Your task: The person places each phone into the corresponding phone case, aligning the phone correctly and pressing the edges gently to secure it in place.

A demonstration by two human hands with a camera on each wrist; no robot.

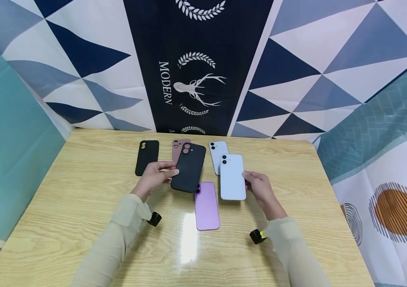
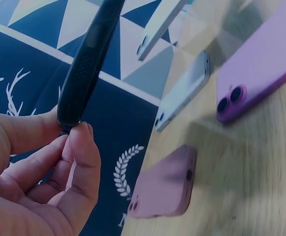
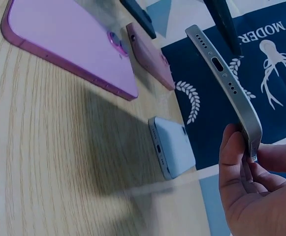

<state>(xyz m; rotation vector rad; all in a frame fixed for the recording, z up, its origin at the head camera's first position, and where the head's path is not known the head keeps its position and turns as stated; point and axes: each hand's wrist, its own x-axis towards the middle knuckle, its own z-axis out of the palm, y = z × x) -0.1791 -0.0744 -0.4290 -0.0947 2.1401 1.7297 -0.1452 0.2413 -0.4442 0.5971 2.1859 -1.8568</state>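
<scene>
My left hand (image 1: 154,175) pinches the edge of a black phone case (image 1: 189,169), held tilted above the table; the left wrist view shows it nearly edge-on. At its left edge, the case partly covers a mauve phone case (image 1: 176,152). In my right hand (image 1: 259,188) I grip a white smartphone (image 1: 232,179) by its right edge, back facing me; its bottom port (image 3: 217,64) shows in the right wrist view. Behind it lies a pale blue smartphone (image 1: 218,148), partly hidden. A purple smartphone (image 1: 207,207) lies back up between my hands, nearer me.
Another black phone case (image 1: 147,158) lies left of the mauve one. All rest on a light wooden table (image 1: 74,207). A patterned cloth wall (image 1: 192,95) rises right behind the table's back edge. Small black devices (image 1: 154,219) sit at both wrists.
</scene>
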